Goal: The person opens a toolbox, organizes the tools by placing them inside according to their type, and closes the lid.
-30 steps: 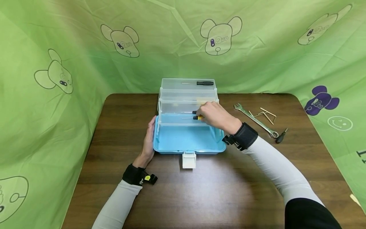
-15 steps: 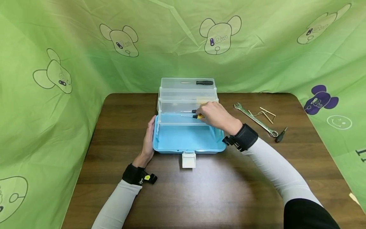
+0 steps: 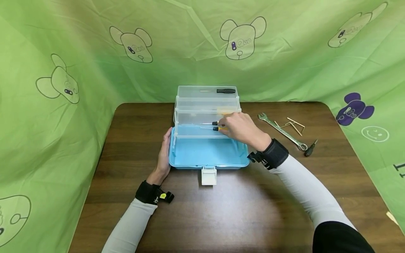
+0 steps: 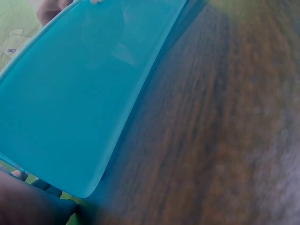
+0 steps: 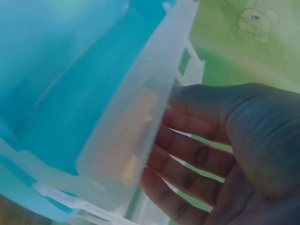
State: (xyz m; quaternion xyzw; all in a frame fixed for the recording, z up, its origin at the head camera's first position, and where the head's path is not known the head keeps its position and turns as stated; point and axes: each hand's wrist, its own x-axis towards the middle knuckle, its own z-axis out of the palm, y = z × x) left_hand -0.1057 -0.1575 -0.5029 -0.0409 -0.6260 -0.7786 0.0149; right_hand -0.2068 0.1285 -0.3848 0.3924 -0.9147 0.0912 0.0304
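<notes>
Sleeves (image 3: 128,226) of pale cloth reach across the near tabletop (image 3: 183,218) from both sides, with black bands (image 3: 148,193) round the wrists. Just beyond, a white latch (image 3: 209,176) hangs at the front of an unfolded blue toolbox (image 3: 209,153), which sits between the two hands.

The left hand (image 3: 164,154) rests along the toolbox's left side, fingers extended against the wall and clenched on nothing. Farther in, the right hand (image 3: 241,129) reaches over the toolbox's right side to the lowest clear tray (image 3: 190,131). A screwdriver with a black and yellow handle (image 3: 216,129) lies there at its fingers; just behind is a black-handled screwdriver (image 3: 215,123). The right hand covers the handle ends, and in the right wrist view the cloudy tray wall partly hides its bent fingers, so I cannot tell whether it grasps either tool or has released them.

Right of the toolbox, near to far, lie a small dark screwdriver (image 3: 310,149), a long wrench (image 3: 282,131) almost touching it, and some brass-coloured bent keys (image 3: 294,126) beside the wrench.

Farthest back, another black screwdriver (image 3: 225,91) lies in the top tray (image 3: 190,92), before a green cloth (image 3: 177,70) printed with bear heads.
</notes>
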